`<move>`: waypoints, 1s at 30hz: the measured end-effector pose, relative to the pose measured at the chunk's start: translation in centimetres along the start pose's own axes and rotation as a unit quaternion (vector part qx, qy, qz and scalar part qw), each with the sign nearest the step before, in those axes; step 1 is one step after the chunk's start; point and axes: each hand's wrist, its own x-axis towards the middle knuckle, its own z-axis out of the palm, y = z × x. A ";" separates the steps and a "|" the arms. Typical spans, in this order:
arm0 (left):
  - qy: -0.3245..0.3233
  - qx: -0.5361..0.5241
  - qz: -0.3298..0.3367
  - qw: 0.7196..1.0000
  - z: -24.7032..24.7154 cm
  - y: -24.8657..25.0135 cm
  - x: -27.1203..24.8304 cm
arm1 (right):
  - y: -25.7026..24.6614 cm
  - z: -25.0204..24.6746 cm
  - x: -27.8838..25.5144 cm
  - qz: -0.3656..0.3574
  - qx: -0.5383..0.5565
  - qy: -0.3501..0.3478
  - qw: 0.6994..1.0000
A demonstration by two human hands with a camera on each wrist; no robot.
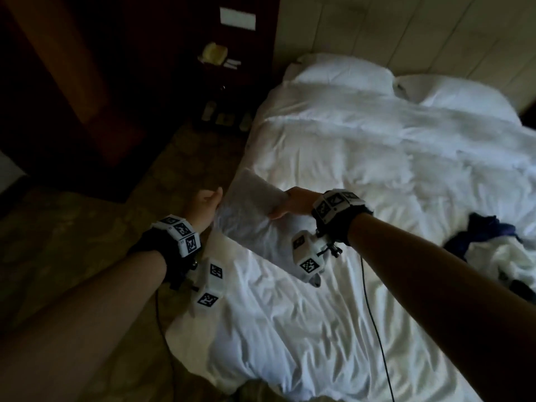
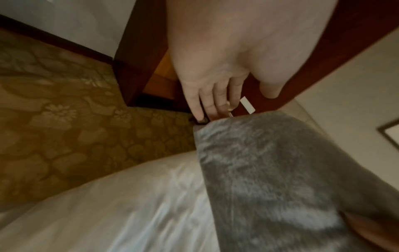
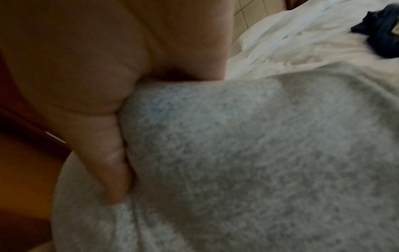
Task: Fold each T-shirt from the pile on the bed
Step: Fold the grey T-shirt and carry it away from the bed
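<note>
Both hands met at frame centre: the right hand [image 1: 295,202] gripped a folded grey T-shirt [image 1: 255,210], thumb on top, above the bed's [image 1: 362,158] left edge; the left hand [image 1: 206,205], fingers straight and loose, sat just beside the shirt. Dark and white clothes [image 1: 493,242] lay heaped at right.

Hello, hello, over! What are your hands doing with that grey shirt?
Right hand grips grey T-shirt at bed's left edge. Left hand open beside it. Dark-and-white pile waits far right. Nothing blocking.

hands [image 1: 206,204]: 2 | grey T-shirt [image 1: 255,210]: 1 | pillows [image 1: 339,72]: 2 | bed [image 1: 362,158]: 1
</note>
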 end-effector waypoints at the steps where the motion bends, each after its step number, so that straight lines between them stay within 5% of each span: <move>1: 0.007 -0.012 0.005 1.000 -1.9 2.0 0.0 | -2.0 -1.3 -0.4 -0.014 0.017 0.012 1.000; 6: 0.057 -0.101 0.008 0.993 -11.5 8.7 -0.1 | -12.2 -6.5 -1.6 -0.115 0.089 0.069 0.987; 11: 0.070 -0.169 0.048 0.982 -20.4 13.7 -2.4 | -23.2 -9.6 -2.8 -0.205 0.259 0.079 0.940; 21: 0.065 -0.256 0.173 0.949 -39.1 17.5 -10.7 | -43.1 -8.3 -8.6 -0.392 0.301 -0.105 0.863; 30: 0.278 -0.259 0.288 0.879 -56.3 17.6 -20.4 | -62.9 -0.9 -15.1 -0.502 0.303 -0.269 0.764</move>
